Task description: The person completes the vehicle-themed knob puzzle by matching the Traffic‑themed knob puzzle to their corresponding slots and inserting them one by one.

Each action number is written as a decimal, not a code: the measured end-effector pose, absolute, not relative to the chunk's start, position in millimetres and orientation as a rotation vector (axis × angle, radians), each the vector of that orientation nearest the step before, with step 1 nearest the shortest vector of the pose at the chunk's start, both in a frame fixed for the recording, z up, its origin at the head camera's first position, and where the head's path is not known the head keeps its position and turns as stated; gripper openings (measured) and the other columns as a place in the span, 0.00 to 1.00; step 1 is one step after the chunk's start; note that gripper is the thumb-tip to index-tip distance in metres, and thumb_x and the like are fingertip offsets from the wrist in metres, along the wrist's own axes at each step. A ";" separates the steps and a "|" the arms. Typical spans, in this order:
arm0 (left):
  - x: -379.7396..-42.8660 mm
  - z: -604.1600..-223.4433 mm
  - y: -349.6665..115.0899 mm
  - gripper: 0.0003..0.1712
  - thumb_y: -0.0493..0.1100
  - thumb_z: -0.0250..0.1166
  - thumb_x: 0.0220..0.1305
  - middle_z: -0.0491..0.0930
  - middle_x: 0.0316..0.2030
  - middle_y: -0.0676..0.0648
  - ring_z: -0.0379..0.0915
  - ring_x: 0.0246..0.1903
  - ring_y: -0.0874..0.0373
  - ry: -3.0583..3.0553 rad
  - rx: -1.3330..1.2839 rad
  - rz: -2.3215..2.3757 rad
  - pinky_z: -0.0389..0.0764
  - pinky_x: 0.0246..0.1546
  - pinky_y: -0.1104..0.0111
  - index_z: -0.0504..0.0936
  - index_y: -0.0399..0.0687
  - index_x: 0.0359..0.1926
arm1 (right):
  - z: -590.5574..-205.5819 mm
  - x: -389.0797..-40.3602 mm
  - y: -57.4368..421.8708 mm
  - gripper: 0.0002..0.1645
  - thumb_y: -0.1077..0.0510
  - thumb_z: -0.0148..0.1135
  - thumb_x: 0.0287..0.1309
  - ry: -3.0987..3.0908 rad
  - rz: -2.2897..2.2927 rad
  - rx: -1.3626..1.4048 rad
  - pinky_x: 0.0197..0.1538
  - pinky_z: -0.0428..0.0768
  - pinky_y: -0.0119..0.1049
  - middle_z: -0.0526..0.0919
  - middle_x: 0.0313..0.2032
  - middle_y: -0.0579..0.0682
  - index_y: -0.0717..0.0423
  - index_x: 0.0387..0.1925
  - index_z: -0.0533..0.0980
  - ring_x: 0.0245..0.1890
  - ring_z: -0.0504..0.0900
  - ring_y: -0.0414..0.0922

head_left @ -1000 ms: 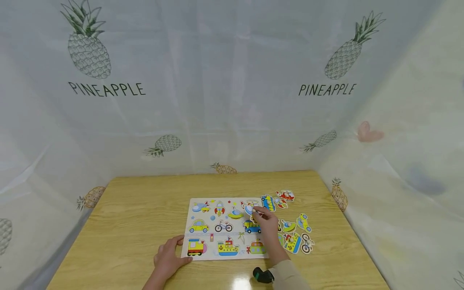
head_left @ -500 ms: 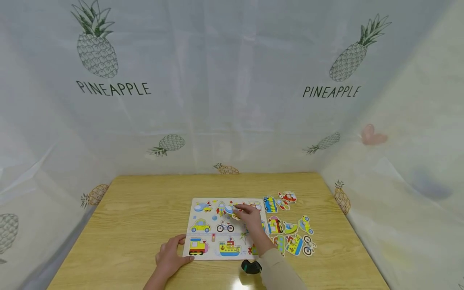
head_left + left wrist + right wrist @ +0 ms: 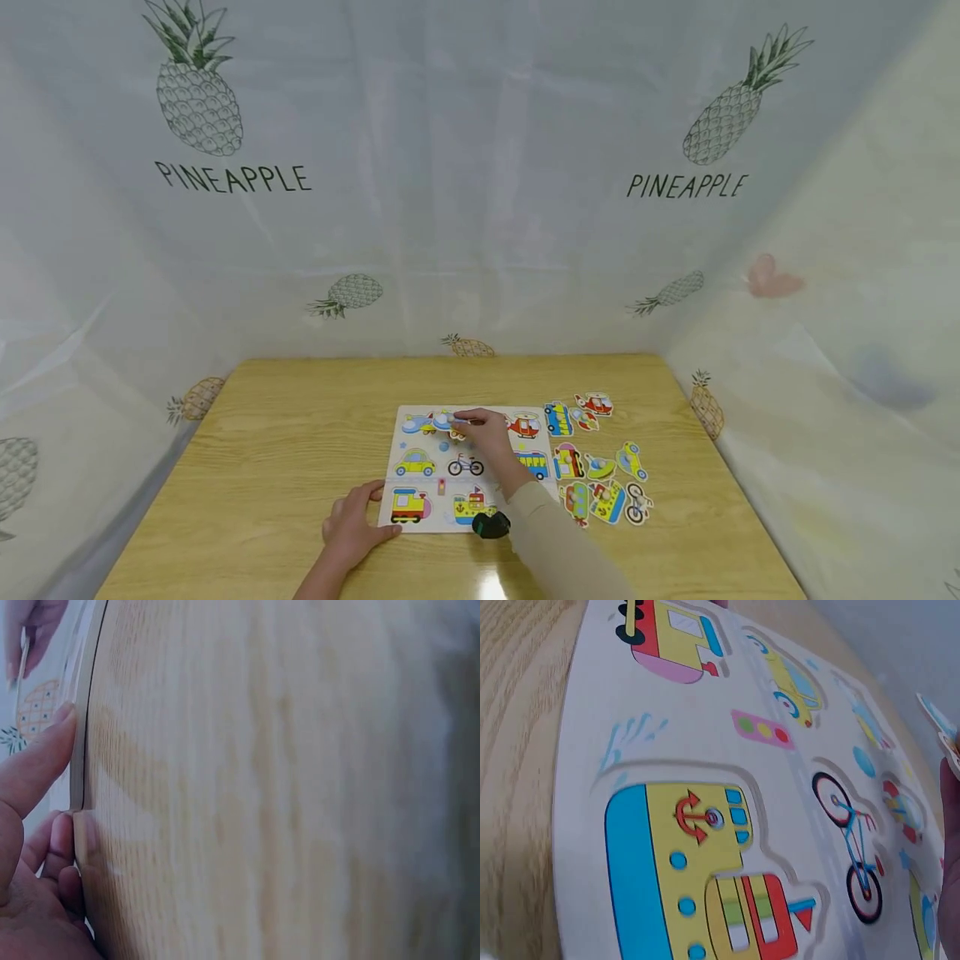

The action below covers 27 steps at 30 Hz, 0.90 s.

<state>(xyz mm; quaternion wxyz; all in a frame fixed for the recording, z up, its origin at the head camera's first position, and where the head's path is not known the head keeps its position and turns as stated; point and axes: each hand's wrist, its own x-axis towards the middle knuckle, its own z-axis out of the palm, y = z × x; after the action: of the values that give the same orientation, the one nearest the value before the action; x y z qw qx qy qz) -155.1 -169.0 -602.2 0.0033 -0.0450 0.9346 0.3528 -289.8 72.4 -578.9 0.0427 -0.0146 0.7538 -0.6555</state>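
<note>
My right hand point(image 3: 487, 442) pinches a wooden airplane puzzle piece point(image 3: 442, 421) over the upper left part of a peg puzzle board point(image 3: 442, 512), close beside the printed airplane recess point(image 3: 415, 424). In the right wrist view the airplane piece point(image 3: 936, 716) is tilted above the board, and only part of that hand point(image 3: 951, 817) shows at the right edge. My left hand point(image 3: 351, 525) grips the board's near left corner, thumb at the front edge and fingers along the left side. In the left wrist view the thumb point(image 3: 41, 765) lies against the board's edge.
Right of the board lie several loose pieces, among them a bus point(image 3: 558, 419), a helicopter point(image 3: 596, 404), a train point(image 3: 568, 461), a car point(image 3: 632, 461), a ship point(image 3: 606, 502) and a bicycle point(image 3: 637, 504). A black wrist device point(image 3: 491, 525) overlaps the board's front edge.
My right hand has carried the airplane piece leftward across the board, from the printed helicopter to near the printed airplane. The left hand keeps its place at the corner.
</note>
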 end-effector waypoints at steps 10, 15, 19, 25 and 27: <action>-155.0 -597.1 -167.1 0.47 0.51 0.83 0.36 0.76 0.47 0.52 0.65 0.51 0.44 2.939 -0.150 1.090 0.60 0.42 0.48 0.75 0.48 0.61 | -585.8 -304.7 44.2 0.13 0.64 0.69 0.57 2.233 -2.004 -0.052 0.32 0.75 0.32 0.80 0.42 0.52 0.56 0.46 0.84 0.33 0.77 0.42; -153.1 -596.8 -168.2 0.48 0.54 0.82 0.36 0.77 0.47 0.52 0.65 0.51 0.44 2.941 -0.137 1.077 0.61 0.41 0.49 0.75 0.47 0.61 | -589.7 -309.2 28.5 0.13 0.67 0.68 0.56 2.260 -1.987 -0.021 0.31 0.76 0.31 0.80 0.36 0.50 0.56 0.44 0.85 0.30 0.77 0.41; -150.0 -597.7 -171.6 0.48 0.53 0.83 0.36 0.76 0.46 0.52 0.66 0.50 0.42 2.952 -0.163 1.053 0.62 0.40 0.49 0.75 0.47 0.61 | -593.9 -310.9 17.7 0.12 0.65 0.69 0.56 2.364 -1.880 -0.073 0.35 0.77 0.32 0.81 0.39 0.45 0.52 0.42 0.86 0.35 0.77 0.40; -151.2 -600.1 -169.8 0.49 0.55 0.82 0.36 0.76 0.47 0.52 0.65 0.51 0.42 2.939 -0.140 1.083 0.61 0.41 0.48 0.74 0.48 0.61 | -596.1 -310.6 17.1 0.12 0.66 0.69 0.56 2.465 -1.823 -0.023 0.35 0.76 0.32 0.80 0.39 0.44 0.50 0.40 0.86 0.35 0.74 0.40; -153.2 -600.2 -168.9 0.48 0.55 0.82 0.36 0.76 0.47 0.52 0.65 0.52 0.42 2.952 -0.142 1.081 0.61 0.42 0.48 0.75 0.49 0.61 | -594.9 -312.1 18.1 0.12 0.67 0.68 0.56 2.473 -1.843 -0.058 0.35 0.75 0.33 0.80 0.39 0.45 0.52 0.42 0.86 0.34 0.74 0.41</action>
<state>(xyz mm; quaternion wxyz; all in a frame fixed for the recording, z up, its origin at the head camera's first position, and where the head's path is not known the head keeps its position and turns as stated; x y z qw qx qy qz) -153.2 -168.9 -600.2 -0.0025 -0.0451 0.9381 0.3434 -312.1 18.1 -594.9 0.0282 -0.0187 0.8014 -0.5972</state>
